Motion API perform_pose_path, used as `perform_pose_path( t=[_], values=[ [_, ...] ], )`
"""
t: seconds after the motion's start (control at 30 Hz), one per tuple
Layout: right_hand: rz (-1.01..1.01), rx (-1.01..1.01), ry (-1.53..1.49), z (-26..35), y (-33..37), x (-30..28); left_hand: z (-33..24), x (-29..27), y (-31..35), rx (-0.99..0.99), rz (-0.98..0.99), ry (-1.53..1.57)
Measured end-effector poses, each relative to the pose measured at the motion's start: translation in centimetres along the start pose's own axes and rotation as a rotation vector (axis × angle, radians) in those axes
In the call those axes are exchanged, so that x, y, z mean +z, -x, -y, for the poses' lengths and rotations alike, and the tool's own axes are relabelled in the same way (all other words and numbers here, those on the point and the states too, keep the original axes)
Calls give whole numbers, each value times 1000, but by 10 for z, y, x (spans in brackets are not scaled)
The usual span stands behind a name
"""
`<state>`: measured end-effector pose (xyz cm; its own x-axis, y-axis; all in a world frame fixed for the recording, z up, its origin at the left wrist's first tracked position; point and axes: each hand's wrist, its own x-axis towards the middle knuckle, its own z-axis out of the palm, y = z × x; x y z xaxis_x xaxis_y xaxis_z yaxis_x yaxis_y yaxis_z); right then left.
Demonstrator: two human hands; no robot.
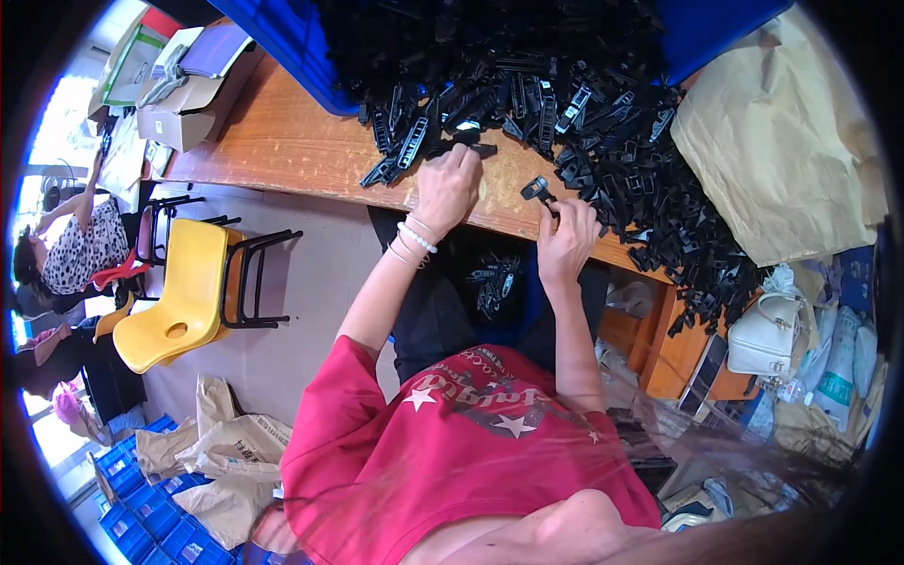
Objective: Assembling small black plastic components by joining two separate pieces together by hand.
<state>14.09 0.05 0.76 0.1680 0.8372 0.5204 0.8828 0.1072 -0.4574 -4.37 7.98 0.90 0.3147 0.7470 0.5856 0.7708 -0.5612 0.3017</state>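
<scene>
My right hand (570,235) is closed in a pinch on a small black plastic part (537,188) with a squarish framed head, held over the front edge of the wooden table. My left hand (446,188) reaches to the near edge of a heap of black plastic parts (546,113). Its fingers are closed on a dark elongated plastic piece (482,150), partly hidden by the fingers. A longer slotted black piece (412,141) lies just left of that hand. The heap spreads along the table to the right of both hands.
A blue bin (282,52) stands behind the heap, and a brown paper sack (777,141) lies right. Similar parts (494,282) sit low between my legs. A yellow chair (184,292), cardboard box (193,104), blue crates (155,513) and other people are left; a white handbag (765,337) is right.
</scene>
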Motion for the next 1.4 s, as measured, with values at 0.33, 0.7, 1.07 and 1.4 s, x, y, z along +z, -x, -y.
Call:
perform_pose_path(
  t=[0.33, 0.7, 1.07, 1.4],
  values=[
    [-34, 193, -346, 1, -4, -7, -1, -17, 6, -204, 18, 200],
    [115, 73, -16, -14, -1, -13, -13, -24, 19, -129, 318, 578],
    [404, 164, -571, -3, -8, -21, -12, -20, 14, -74, 377, 643],
    [248, 1, -424, -10, -11, -12, 4, -32, -8, -159, 192, 373]
  ],
)
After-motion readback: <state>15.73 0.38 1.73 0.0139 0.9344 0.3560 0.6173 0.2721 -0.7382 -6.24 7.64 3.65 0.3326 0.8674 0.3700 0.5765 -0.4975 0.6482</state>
